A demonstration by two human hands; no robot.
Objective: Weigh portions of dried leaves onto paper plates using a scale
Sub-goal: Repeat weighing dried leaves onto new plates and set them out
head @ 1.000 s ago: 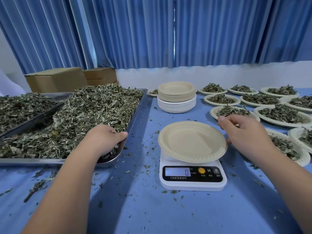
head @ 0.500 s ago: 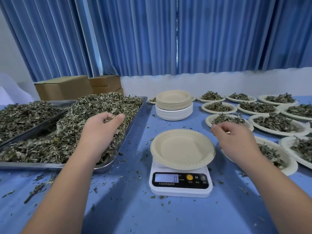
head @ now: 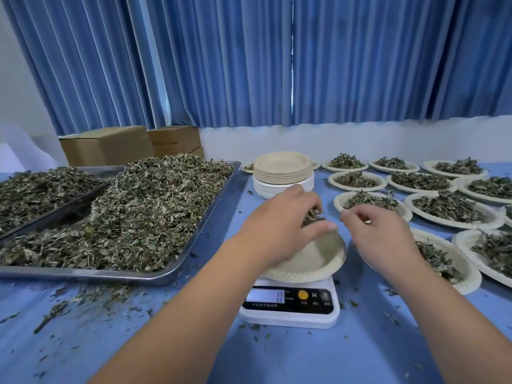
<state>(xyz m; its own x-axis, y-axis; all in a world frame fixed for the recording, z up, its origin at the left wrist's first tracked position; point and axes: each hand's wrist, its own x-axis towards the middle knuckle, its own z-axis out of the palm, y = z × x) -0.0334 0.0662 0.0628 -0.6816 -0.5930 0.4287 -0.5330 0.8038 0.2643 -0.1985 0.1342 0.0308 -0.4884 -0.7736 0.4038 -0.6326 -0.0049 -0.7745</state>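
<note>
1 grey-green leaf clump (head: 313, 217) sits gripped in left fingers (head: 306, 197) over plate (head: 318, 261); right fingers (head: 357, 215) curl loosely, empty.

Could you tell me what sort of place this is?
Probably a workroom for portioning herbs: a tray heaped with dried leaves, a scale, and rows of filled paper plates on the table.

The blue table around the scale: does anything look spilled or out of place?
Yes. Loose leaf crumbs lie scattered on the table, mostly in front of the big tray and a few around the scale. They should be inside the tray.
</note>
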